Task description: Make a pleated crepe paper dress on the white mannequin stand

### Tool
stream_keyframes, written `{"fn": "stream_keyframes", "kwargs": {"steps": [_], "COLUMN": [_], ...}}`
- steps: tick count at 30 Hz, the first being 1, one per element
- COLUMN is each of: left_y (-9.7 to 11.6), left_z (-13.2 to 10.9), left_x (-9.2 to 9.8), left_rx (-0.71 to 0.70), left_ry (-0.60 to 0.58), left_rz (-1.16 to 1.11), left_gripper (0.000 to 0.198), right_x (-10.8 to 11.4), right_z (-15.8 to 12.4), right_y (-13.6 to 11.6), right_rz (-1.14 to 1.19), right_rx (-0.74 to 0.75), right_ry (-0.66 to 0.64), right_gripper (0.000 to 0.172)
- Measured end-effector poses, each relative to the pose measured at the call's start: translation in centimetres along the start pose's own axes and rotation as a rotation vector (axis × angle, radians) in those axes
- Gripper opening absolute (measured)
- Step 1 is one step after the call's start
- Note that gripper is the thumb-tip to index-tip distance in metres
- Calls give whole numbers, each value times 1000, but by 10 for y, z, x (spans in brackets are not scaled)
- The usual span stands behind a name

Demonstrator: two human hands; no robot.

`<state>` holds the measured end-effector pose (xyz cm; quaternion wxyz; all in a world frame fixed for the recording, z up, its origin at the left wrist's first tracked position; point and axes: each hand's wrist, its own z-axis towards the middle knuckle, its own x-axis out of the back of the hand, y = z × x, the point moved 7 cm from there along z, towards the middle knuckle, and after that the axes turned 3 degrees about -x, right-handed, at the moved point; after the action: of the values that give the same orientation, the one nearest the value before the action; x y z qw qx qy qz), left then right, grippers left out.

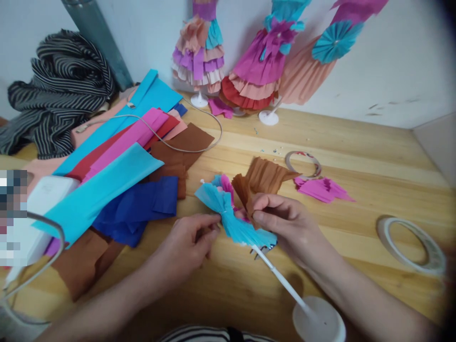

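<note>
My left hand (190,247) pinches the narrow waist of a light blue pleated crepe paper skirt (233,221) on a small doll form. My right hand (285,223) grips the same form from the right, fingers closed over brown pleated paper (261,178) and a bit of pink paper. The form's white rod (281,280) runs down to a round white base (320,323) near the table's front edge. Both hands hold the piece just above the wooden table (356,156).
Crepe paper strips (124,161) in blue, pink, red and brown lie at the left with a white cable (178,147). Three dressed paper doll forms (249,61) stand at the back wall. Two tape rolls (409,242) and pink scraps (322,187) lie at the right. Striped cloth (57,85) sits far left.
</note>
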<state>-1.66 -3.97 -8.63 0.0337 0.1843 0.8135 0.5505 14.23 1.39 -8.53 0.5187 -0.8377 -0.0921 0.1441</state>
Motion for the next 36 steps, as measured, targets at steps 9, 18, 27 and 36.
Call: {"fn": "stream_keyframes", "kwargs": {"steps": [9, 18, 27, 36], "left_y": [-3, -19, -18, -20], "left_z": [-1, 1, -3, -5], "left_x": [-1, -3, -3, -7], "left_rx": [-28, 247, 257, 246], "left_ry": [189, 324, 360, 315], "left_rz": [-364, -871, -943, -653], "left_gripper": [11, 15, 27, 29], "right_x": [7, 2, 8, 8], "right_z": [3, -1, -1, -1], "right_y": [3, 3, -7, -4], "right_rz": [52, 66, 54, 2], "right_rx": [-21, -22, 42, 59], "right_ry": [44, 57, 52, 64], "right_gripper": [25, 26, 25, 23]}}
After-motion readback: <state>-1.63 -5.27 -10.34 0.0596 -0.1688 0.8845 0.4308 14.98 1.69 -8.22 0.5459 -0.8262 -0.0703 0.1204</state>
